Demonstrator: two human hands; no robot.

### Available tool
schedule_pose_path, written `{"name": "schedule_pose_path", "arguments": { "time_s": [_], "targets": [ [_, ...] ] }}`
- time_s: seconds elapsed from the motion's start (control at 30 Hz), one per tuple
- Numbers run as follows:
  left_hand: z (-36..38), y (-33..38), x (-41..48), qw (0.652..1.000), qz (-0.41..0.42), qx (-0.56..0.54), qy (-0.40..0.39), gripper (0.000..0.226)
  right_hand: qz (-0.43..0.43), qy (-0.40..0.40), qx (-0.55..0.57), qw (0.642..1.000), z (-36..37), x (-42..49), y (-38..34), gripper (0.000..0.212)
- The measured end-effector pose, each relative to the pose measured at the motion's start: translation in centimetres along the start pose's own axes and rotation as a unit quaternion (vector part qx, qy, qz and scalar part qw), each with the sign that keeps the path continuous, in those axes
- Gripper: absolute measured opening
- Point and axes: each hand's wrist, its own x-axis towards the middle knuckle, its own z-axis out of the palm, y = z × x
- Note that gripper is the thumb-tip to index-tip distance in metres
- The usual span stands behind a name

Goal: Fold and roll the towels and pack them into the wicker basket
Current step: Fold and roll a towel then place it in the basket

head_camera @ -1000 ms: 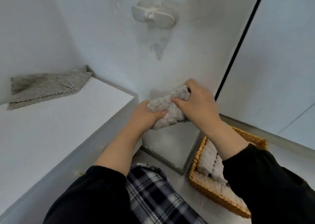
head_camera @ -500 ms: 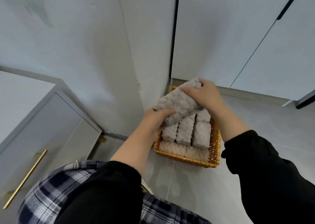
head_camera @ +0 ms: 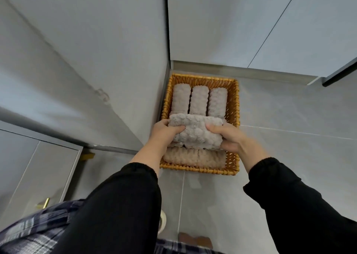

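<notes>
Floor tiles (head_camera: 280, 157) carry the wicker basket (head_camera: 234, 103), with three rolls (head_camera: 199, 101) filling its far end and one roll (head_camera: 193, 158) along its near edge. The left hand (head_camera: 164, 136) and right hand (head_camera: 229, 137) grip a rolled towel (head_camera: 195, 133) by its ends over the basket's middle. This looks like the packing step: lower it crosswise, then let go.

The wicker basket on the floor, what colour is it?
Golden yellow-orange woven wicker basket, seen best in the head view.
</notes>
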Motion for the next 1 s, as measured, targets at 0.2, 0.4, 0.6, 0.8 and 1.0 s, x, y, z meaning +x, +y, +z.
{"name": "schedule_pose_path", "arguments": {
  "time_s": [0.2,0.4,0.6,0.8,1.0],
  "targets": [
    [-2.4,-3.7,2.8,0.968,0.022,0.247,0.041,0.051,0.057,0.158,-0.119,0.979,-3.0,5.7,5.7,0.065],
    [-2.8,-6.3,3.4,0.922,0.071,0.380,0.038,0.041,0.089,0.234,-0.126,0.960,-1.6,8.2,10.1,0.037],
    [-2.6,-7.2,3.9,0.853,0.184,0.488,0.022,0.052,0.107,0.262,-0.189,0.940,-1.0,11.5,11.8,0.059],
    [-3.0,-8.6,4.1,0.750,0.173,0.635,-0.071,0.057,0.063,0.231,-0.559,0.794,0.1,10.9,11.8,0.038],
    [-3.1,-8.5,4.2,0.756,0.136,0.633,-0.097,0.061,0.086,0.233,-0.655,0.714,-0.3,9.7,10.1,0.051]
  ]
}}
